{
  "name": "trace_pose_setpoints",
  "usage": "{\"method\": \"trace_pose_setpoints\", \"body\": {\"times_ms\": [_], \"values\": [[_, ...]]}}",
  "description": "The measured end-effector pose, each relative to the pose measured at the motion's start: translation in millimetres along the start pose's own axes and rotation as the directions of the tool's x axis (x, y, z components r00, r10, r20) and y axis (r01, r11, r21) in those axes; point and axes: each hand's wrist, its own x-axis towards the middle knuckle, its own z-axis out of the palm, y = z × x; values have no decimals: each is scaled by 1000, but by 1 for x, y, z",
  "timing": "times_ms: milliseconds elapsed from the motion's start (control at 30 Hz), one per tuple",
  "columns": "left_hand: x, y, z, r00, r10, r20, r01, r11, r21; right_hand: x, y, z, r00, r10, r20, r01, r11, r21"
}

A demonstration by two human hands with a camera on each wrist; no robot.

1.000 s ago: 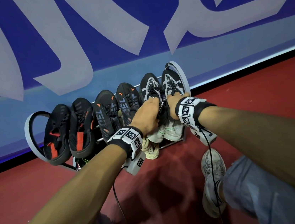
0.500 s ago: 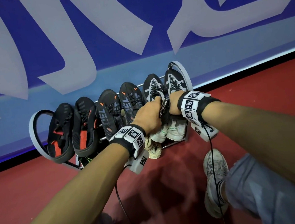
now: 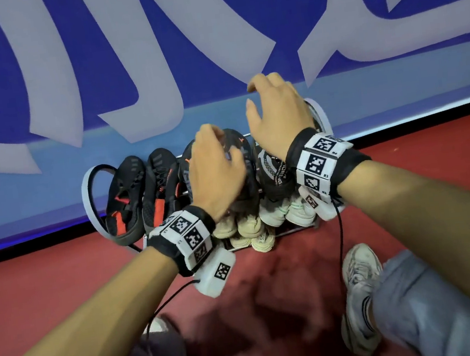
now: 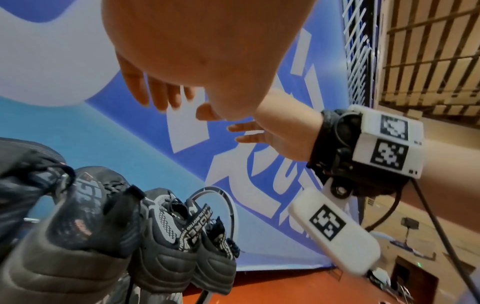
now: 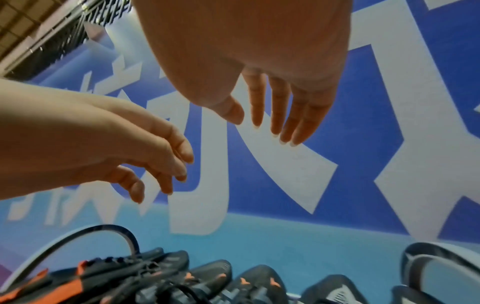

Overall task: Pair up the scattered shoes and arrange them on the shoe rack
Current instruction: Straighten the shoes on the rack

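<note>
Hands are both free above the shoe rack (image 3: 88, 196) in the head view. The left hand (image 3: 215, 174) hovers over the black-and-orange pair (image 3: 239, 153) mid-rack with fingers loosely curled, holding nothing, and the right hand (image 3: 276, 113) hangs higher above the rack's right end, fingers relaxed and empty. On the rack's top tier stand six dark shoes in three pairs: black-and-red shoes (image 3: 138, 195) at the left end, the orange-marked pair in the middle, the grey-patterned pair (image 3: 274, 173) at the right end. Cream shoes (image 3: 251, 226) sit on the tier below. Judging by that, the placing step looks done; the next move calls for a scan of the red floor (image 3: 63, 287) for any stray shoe.

From the left wrist view, the left hand is open and clear of the shoes, and a pull strap (image 4: 197, 226) on the grey-patterned pair carries white lettering; I read "MOVING", the rest unclear.

From the right wrist view, both hands hang empty over the rack, fingers straight or slack. The shoes below show orange marks (image 5: 244, 280) but no legible text. The big white characters on the blue wall banner (image 5: 285, 164) are cropped, and I can't read them.
</note>
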Motion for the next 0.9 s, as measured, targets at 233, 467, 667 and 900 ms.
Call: {"method": "trace_pose_setpoints", "body": {"times_ms": [233, 467, 667, 900], "values": [[-16, -53, -63, 943, -297, -149, 275, 950, -148, -20, -62, 24, 969, 32, 245, -82, 977, 196], [-82, -120, -94, 782, -623, -1, 621, 778, -95, -67, -114, 75, 734, 42, 678, -194, 970, 150], [-146, -190, -101, 659, -721, 212, 649, 688, 323, -103, -150, 130, 417, 98, 904, -120, 991, -52], [-157, -243, -112, 487, -759, 433, 644, 647, 408, -155, -154, 222, 429, 255, 867, -83, 966, -243]]}}
